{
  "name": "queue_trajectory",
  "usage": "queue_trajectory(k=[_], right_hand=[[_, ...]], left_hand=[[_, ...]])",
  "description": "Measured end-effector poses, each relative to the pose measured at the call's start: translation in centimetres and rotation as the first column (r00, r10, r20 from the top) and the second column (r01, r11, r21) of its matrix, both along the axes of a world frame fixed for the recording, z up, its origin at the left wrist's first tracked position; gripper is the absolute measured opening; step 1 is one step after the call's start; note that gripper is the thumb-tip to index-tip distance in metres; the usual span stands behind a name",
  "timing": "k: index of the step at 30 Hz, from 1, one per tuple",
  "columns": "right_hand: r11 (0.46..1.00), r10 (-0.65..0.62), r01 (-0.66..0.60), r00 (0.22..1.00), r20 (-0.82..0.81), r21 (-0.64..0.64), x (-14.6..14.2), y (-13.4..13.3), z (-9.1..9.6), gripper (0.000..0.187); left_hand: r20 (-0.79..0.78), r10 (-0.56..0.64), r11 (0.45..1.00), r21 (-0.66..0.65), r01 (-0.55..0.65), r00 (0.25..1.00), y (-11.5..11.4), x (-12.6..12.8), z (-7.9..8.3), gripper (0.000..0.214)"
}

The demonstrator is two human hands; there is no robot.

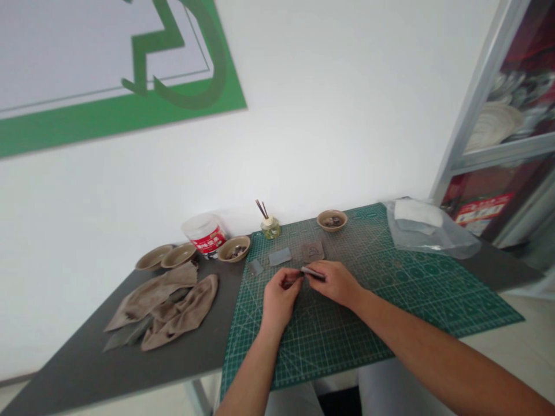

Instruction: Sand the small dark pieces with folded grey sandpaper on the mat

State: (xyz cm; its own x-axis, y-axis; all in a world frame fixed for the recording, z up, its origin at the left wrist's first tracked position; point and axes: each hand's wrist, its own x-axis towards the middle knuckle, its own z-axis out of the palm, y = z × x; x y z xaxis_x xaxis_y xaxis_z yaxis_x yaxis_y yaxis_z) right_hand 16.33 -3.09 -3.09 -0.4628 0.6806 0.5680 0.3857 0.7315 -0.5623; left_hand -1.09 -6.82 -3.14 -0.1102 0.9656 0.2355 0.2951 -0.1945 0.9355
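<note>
Both my hands meet over the green cutting mat (390,289). My right hand (333,281) is closed round a thin dark pen-like tool (313,271) whose tip points left. My left hand (280,297) is curled, its fingertips pinching something small and dark at the tool's tip; I cannot make out what it is. Just beyond my hands lie a brown square piece (313,251), a pale grey piece (280,256) and a smaller grey piece (255,267).
Small brown bowls (234,248) (332,220) (178,255) (152,258), a white tub with a red label (204,234) and a reed diffuser bottle (270,226) line the wall. Crumpled brown cloths (169,306) lie left. A plastic bag (427,231) sits far right, beside a glass cabinet (498,133).
</note>
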Motion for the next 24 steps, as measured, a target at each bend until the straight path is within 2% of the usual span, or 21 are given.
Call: queue_trajectory(k=[3, 9, 13, 17, 24], right_hand=[[1.0, 0.016, -0.016, 1.0, -0.022, 0.027, -0.15, -0.14, 0.0, 0.022], [0.995, 0.072, -0.068, 0.996, -0.052, 0.066, -0.21, 0.06, -0.65, 0.028], [0.996, 0.031, -0.027, 0.999, -0.037, 0.085, -0.23, 0.02, -0.68, 0.027], [0.989, 0.067, -0.064, 0.998, -0.02, 0.135, -0.39, -0.15, -0.57, 0.03], [0.983, 0.058, -0.057, 0.998, -0.004, 0.174, -0.43, -0.31, -0.56, 0.033]], left_hand=[[-0.096, 0.042, 0.998, 0.054, -0.037, 0.994, -0.07, 0.04, -0.11, 0.015], [-0.222, 0.12, 0.992, 0.075, -0.106, 0.968, -0.43, 0.07, -0.14, 0.01], [-0.253, 0.128, 0.991, 0.074, -0.112, 0.959, -0.55, 0.14, 0.09, 0.011], [-0.26, 0.152, 0.987, 0.083, -0.135, 0.954, -0.57, 0.12, 0.23, 0.007], [-0.222, 0.169, 0.985, 0.085, -0.153, 0.96, -0.67, 0.11, 0.09, 0.006]])
